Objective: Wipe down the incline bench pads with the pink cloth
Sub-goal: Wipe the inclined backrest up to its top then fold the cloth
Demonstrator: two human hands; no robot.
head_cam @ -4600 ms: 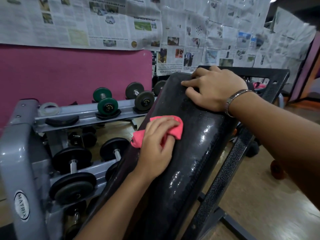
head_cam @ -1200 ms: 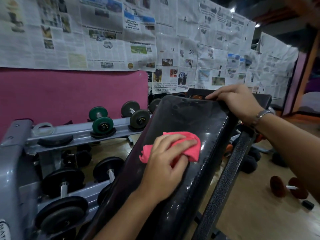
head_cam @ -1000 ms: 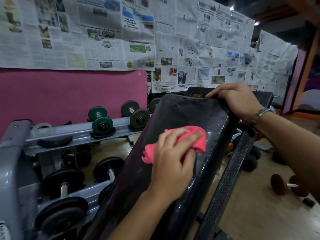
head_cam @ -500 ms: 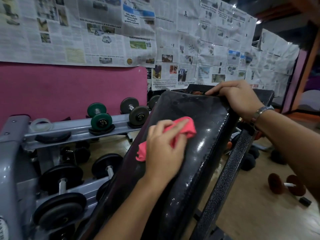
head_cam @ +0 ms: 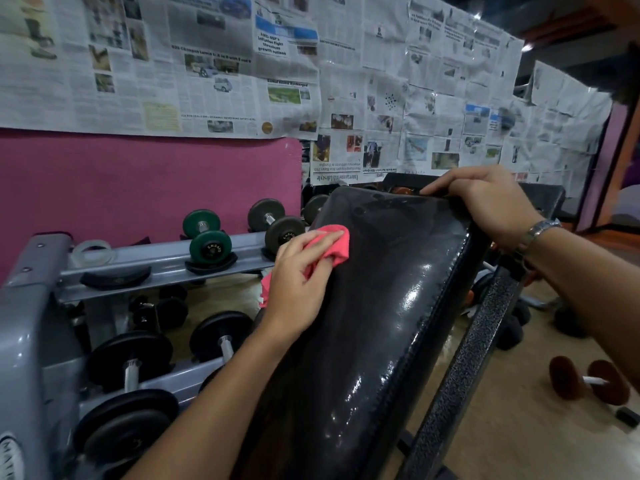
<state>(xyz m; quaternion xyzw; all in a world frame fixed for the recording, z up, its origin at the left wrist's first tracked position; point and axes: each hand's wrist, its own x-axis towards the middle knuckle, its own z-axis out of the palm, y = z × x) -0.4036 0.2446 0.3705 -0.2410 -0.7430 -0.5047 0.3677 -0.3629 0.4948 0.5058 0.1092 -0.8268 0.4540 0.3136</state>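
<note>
The left grip (head_cam: pixel 301 282) grasps the pink cloth (head_cam: pixel 334 245) against the bench pad (head_cam: pixel 381 306); the right grip (head_cam: pixel 485 206) clasps its top edge.

Incline bench pad (head_cam: pixel 388 306): long, black, glossy vinyl, tilted steeply with its upper end farthest from the camera. Bright, wet-looking highlights run down its right half. Dull smudges show near its top edge. A stitched seam follows its right edge.

Pink cloth (head_cam: pixel 334 245): small and crumpled, bunched under the fingers of the left hand (head_cam: pixel 298 278). It is pressed against the pad's upper left edge. One corner hangs off the pad's left side, below the hand.
</note>
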